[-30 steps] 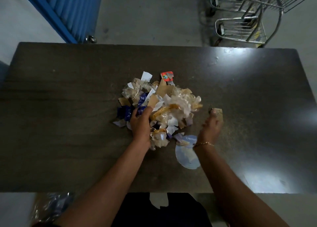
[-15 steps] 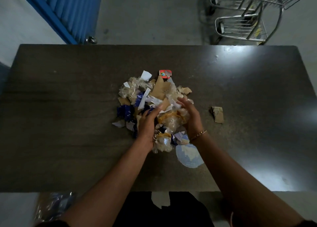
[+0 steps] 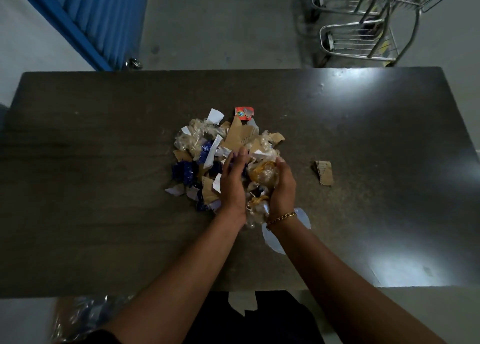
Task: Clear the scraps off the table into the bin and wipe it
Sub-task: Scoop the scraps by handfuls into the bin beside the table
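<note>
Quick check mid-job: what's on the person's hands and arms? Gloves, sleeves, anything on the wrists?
No gloves: the left hand and right hand are bare, and both forearms are uncovered. A gold chain bracelet circles the right wrist; the left wrist carries nothing.

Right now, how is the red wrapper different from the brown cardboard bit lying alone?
The red wrapper is bright and printed; the cardboard bit is plain brown. The red wrapper sits at the far edge of the pile; the cardboard bit lies alone, right of it. Both lie on the table.
</note>
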